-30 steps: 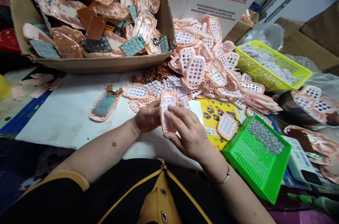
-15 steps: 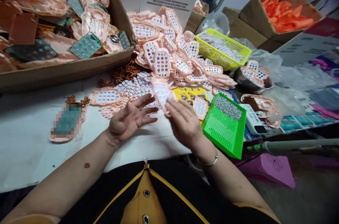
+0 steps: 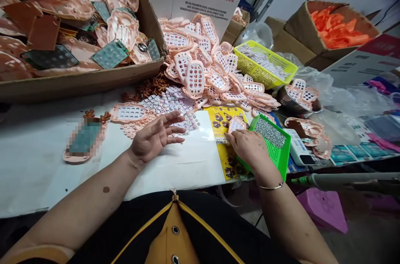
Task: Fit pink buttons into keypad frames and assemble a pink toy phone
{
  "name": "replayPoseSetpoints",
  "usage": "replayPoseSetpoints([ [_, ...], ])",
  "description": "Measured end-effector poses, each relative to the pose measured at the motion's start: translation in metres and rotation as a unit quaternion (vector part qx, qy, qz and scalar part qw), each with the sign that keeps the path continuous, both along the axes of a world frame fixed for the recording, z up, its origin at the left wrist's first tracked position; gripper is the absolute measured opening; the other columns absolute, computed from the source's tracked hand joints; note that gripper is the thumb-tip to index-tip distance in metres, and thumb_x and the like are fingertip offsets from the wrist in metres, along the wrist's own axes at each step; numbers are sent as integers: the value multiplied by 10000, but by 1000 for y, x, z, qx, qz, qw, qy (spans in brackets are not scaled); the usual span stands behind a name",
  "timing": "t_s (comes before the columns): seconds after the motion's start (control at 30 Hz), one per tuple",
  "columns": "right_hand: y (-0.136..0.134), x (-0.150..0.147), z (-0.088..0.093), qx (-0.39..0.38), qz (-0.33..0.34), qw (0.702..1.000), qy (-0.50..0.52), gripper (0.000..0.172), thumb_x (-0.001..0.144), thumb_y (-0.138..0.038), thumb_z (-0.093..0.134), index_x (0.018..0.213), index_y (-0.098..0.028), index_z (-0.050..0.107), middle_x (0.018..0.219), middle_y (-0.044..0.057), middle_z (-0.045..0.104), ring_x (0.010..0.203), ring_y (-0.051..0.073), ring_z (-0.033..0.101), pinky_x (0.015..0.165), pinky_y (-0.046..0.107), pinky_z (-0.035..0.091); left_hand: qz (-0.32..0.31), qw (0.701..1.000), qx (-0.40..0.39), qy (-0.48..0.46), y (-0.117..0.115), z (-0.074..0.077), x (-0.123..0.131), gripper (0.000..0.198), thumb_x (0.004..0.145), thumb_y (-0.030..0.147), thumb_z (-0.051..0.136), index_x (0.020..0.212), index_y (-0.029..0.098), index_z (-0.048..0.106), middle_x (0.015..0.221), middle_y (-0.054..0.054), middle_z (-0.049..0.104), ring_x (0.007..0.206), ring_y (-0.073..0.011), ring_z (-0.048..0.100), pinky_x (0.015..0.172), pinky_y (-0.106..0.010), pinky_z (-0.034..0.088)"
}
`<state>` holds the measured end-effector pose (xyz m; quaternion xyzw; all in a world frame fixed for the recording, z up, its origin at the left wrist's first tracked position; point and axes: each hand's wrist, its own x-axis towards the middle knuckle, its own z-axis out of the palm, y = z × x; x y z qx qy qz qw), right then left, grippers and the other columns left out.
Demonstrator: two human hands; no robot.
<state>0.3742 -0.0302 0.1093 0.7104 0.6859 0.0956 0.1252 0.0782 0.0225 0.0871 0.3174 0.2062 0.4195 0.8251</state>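
My left hand (image 3: 158, 135) is raised over the white table, palm turned inward, fingers spread, holding nothing. Behind its fingers lie many small printed white key caps (image 3: 170, 101) and small pink pieces (image 3: 133, 128). To the right, my right hand (image 3: 250, 149) reaches over a yellow printed sheet (image 3: 220, 118). Its bent fingers close at the lower edge of a small pink keypad panel (image 3: 236, 123), hiding that edge. The green perforated basket (image 3: 283, 168), with small silvery parts (image 3: 270, 130) inside, is partly behind this hand. A pink toy phone shell (image 3: 128, 112) lies left of the key caps.
Pink shells with white keypad frames (image 3: 195, 78) are heaped behind. A cardboard box (image 3: 150, 66) of shells and circuit boards stands left. A yellow basket (image 3: 265, 72), metal bowl (image 3: 289, 103) and white device (image 3: 298, 147) are right. A pixelated item (image 3: 84, 139) lies left.
My right hand has moved right, from the middle to the small keypad panel. The pink shell it held is no longer in it. My left hand stays spread. The view has shifted slightly.
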Motion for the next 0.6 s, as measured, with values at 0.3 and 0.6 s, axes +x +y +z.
replayPoseSetpoints([
  [0.3, 130, -52, 39, 180, -29, 924, 337, 490, 902, -497, 547, 1227, -141, 637, 1004, 146, 753, 903, 280, 700, 780, 409, 508, 8, 1000, 3, -11, 4, -5, -1, 543, 736, 500, 747, 1202, 226, 690, 1268, -107, 604, 1011, -232, 645, 821, -378, 600],
  [0.6, 182, -72, 13, 170, -36, 792, 586, 336, 758, -389, 679, 990, -159, 606, 739, 24, 632, 599, 144, 567, 553, 302, 463, 6, 999, 1, -41, 4, -6, -1, 499, 756, 457, 743, 1185, 209, 684, 1227, -122, 650, 957, -216, 665, 809, -373, 595],
])
